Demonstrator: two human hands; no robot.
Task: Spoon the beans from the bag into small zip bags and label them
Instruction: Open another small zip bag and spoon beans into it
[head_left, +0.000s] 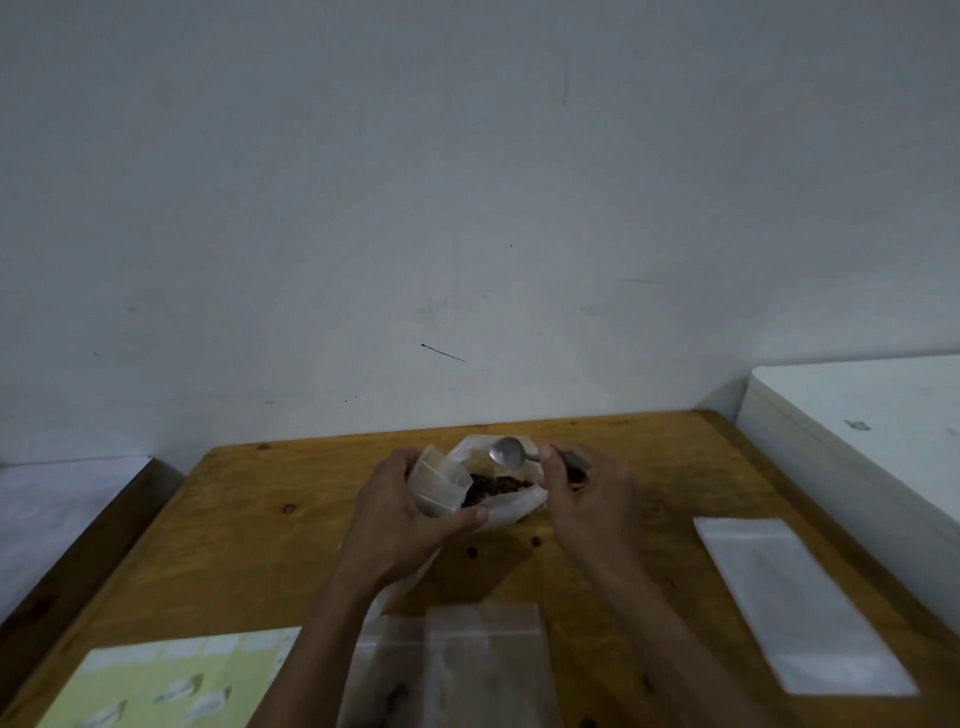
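Item: small grey metal spoon (508, 451), bowl empty, pinched in my right hand (582, 493).
Handle runs rightward; bowl hovers just above brown beans (498, 486) in the white plastic bag (511, 506); my left hand (410, 512) grips a small clear zip bag (439, 480) alongside.

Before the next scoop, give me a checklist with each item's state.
1. Left hand holds small zip bag with its mouth open: ok.
2. Right hand has a grip on the spoon: ok.
3. Spoon bowl empty, ready to dip: ok.
4. Beans exposed in the open big bag: ok.
5. Spare zip bags within reach on table: ok.
6. Label sheet at hand: ok.
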